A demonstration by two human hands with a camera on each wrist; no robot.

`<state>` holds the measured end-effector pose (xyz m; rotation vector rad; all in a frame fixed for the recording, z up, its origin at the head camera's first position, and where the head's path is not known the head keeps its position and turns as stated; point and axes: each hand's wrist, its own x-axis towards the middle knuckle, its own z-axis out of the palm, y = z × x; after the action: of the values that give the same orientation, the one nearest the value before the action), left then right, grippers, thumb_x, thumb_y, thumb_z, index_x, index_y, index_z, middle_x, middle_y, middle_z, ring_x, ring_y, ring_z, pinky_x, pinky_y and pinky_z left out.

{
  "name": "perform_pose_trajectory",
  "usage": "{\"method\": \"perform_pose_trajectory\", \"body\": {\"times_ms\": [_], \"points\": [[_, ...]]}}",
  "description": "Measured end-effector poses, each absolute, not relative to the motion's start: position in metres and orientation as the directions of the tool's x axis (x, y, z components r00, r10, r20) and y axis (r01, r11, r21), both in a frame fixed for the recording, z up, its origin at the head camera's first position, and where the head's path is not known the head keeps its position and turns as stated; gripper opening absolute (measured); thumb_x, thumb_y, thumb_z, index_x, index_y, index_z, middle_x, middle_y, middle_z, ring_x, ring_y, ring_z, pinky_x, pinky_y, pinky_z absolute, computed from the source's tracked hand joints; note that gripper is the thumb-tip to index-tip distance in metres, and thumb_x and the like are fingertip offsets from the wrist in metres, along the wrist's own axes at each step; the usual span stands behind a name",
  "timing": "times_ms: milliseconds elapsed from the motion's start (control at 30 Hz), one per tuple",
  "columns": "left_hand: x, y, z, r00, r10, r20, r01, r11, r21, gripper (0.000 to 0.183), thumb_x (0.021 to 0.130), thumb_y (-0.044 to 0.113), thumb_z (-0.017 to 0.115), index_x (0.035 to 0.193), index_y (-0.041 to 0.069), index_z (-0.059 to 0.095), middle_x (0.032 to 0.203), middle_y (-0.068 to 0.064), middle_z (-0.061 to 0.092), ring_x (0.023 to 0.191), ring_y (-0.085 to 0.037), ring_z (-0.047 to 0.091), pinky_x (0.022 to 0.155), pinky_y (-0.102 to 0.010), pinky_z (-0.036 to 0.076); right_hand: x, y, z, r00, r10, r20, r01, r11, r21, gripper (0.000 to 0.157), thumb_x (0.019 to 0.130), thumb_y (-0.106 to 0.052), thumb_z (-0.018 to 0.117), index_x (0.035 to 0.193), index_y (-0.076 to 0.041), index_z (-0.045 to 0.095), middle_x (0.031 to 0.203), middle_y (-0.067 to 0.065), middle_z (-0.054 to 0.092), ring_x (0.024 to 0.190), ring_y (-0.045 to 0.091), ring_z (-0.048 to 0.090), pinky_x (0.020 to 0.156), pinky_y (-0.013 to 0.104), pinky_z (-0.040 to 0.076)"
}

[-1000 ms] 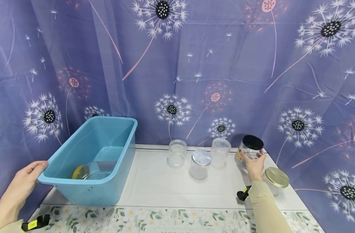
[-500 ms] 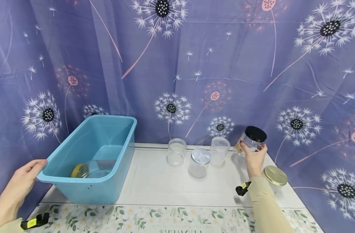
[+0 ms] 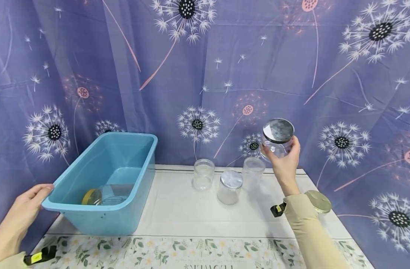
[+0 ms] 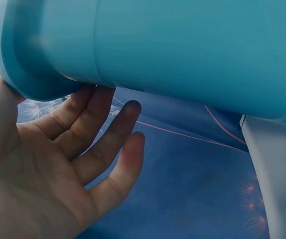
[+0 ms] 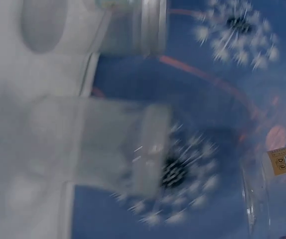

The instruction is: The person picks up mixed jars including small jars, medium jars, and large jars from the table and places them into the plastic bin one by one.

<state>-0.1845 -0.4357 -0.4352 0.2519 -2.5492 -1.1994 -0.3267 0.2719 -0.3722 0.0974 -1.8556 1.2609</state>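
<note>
In the head view my right hand (image 3: 286, 167) grips a clear jar (image 3: 275, 148) with a black, shiny lid. It holds the jar up off the white tabletop, in front of the curtain. A tan label (image 5: 285, 159) with a barcode shows on this jar in the right wrist view. At the left, my left hand (image 3: 27, 205) holds the near left corner of a blue tub (image 3: 101, 221) by its rim. From the left wrist view, its fingers (image 4: 90, 119) curl beneath the rim. Inside the tub lies a jar with a yellow lid (image 3: 89, 197).
Two clear jars without metal lids, one left (image 3: 203, 178) and one right (image 3: 253, 170), stand near the table's back edge. Between and before them is a silver-lidded jar (image 3: 230, 189). A gold-lidded jar (image 3: 319, 201) stands partly behind my right sleeve. A purple dandelion curtain (image 3: 225, 56) backs the table.
My right hand has lifted the black-lidded jar from the table's right side, raising it and moving it left. The left hand keeps its hold on the tub.
</note>
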Motion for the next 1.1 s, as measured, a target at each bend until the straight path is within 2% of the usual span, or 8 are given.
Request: {"method": "perform_pose_trajectory", "body": {"times_ms": [100, 333, 433, 500, 700, 867, 933, 1100], "points": [[-0.178, -0.426, -0.426, -0.933, -0.301, 0.199, -0.033, 0.622, 0.782, 0.05, 0.105, 0.038, 0.041, 0.129, -0.004, 0.052, 0.1, 0.018, 0.051, 0.085, 0.012, 0.038, 0.063, -0.022, 0.036, -0.319, 0.253, -0.358, -0.614, 0.302, 0.729, -0.518, 0.543, -0.661, 0.094, 0.067, -0.02, 0.091, 0.146, -0.022, 0.039, 0.137, 0.006, 0.044, 0.123, 0.02, 0.043, 0.105, 0.041, 0.033], [-0.181, -0.43, -0.428, -0.936, -0.289, 0.203, -0.02, 0.618, 0.786, 0.048, 0.106, 0.036, 0.039, 0.131, -0.004, 0.051, 0.109, -0.002, 0.057, 0.086, 0.011, 0.037, 0.071, -0.033, 0.04, -0.309, 0.21, -0.342, -0.565, 0.089, 0.82, -0.637, 0.585, -0.502, 0.096, 0.063, -0.022, 0.092, 0.144, -0.016, 0.042, 0.131, 0.011, 0.047, 0.118, 0.024, 0.045, 0.099, 0.046, 0.036], [-0.185, -0.434, -0.433, -0.932, -0.291, 0.215, -0.007, 0.608, 0.794, 0.036, 0.105, 0.037, 0.041, 0.122, 0.01, 0.058, 0.099, 0.015, 0.056, 0.086, 0.011, 0.041, 0.064, -0.028, 0.041, -0.306, 0.192, -0.338, -0.534, -0.007, 0.845, -0.694, 0.574, -0.434, 0.097, 0.063, -0.021, 0.093, 0.144, -0.012, 0.041, 0.133, 0.013, 0.046, 0.121, 0.027, 0.044, 0.101, 0.048, 0.035], [-0.185, -0.432, -0.433, -0.931, -0.296, 0.215, -0.007, 0.603, 0.798, 0.035, 0.105, 0.037, 0.041, 0.122, 0.011, 0.058, 0.101, 0.01, 0.058, 0.086, 0.01, 0.041, 0.064, -0.028, 0.04, -0.304, 0.179, -0.336, -0.518, -0.068, 0.853, -0.727, 0.561, -0.396, 0.097, 0.063, -0.02, 0.092, 0.144, -0.01, 0.04, 0.135, 0.013, 0.046, 0.122, 0.027, 0.042, 0.102, 0.049, 0.035], [-0.181, -0.423, -0.425, -0.931, -0.311, 0.191, -0.03, 0.586, 0.81, 0.047, 0.106, 0.034, 0.039, 0.128, -0.005, 0.051, 0.103, 0.001, 0.057, 0.086, 0.011, 0.038, 0.069, -0.029, 0.039, -0.302, 0.141, -0.331, -0.491, -0.188, 0.85, -0.787, 0.514, -0.341, 0.095, 0.066, -0.025, 0.091, 0.143, -0.005, 0.039, 0.135, 0.017, 0.045, 0.123, 0.03, 0.042, 0.103, 0.047, 0.035], [-0.193, -0.446, -0.449, -0.933, -0.292, 0.209, -0.006, 0.594, 0.805, 0.037, 0.106, 0.037, 0.039, 0.124, 0.009, 0.056, 0.107, 0.004, 0.057, 0.089, 0.01, 0.039, 0.072, -0.031, 0.043, -0.296, 0.109, -0.328, -0.489, -0.302, 0.818, -0.821, 0.475, -0.315, 0.097, 0.066, -0.028, 0.091, 0.145, -0.007, 0.039, 0.137, 0.013, 0.045, 0.124, 0.028, 0.041, 0.103, 0.046, 0.036], [-0.199, -0.459, -0.464, -0.928, -0.294, 0.229, 0.005, 0.605, 0.796, 0.03, 0.105, 0.04, 0.041, 0.119, 0.019, 0.057, 0.102, 0.018, 0.054, 0.09, 0.01, 0.042, 0.064, -0.022, 0.041, -0.292, 0.095, -0.325, -0.474, -0.375, 0.797, -0.84, 0.464, -0.282, 0.098, 0.067, -0.029, 0.091, 0.146, -0.007, 0.037, 0.14, 0.013, 0.044, 0.126, 0.026, 0.04, 0.105, 0.045, 0.035], [-0.202, -0.46, -0.465, -0.93, -0.28, 0.236, 0.019, 0.607, 0.794, 0.031, 0.105, 0.04, 0.041, 0.122, 0.019, 0.057, 0.103, 0.018, 0.054, 0.095, 0.002, 0.046, 0.066, -0.023, 0.041, -0.28, 0.059, -0.322, -0.462, -0.485, 0.743, -0.854, 0.468, -0.225, 0.097, 0.069, -0.037, 0.089, 0.145, -0.004, 0.038, 0.139, 0.014, 0.043, 0.128, 0.026, 0.04, 0.108, 0.041, 0.034]]}}
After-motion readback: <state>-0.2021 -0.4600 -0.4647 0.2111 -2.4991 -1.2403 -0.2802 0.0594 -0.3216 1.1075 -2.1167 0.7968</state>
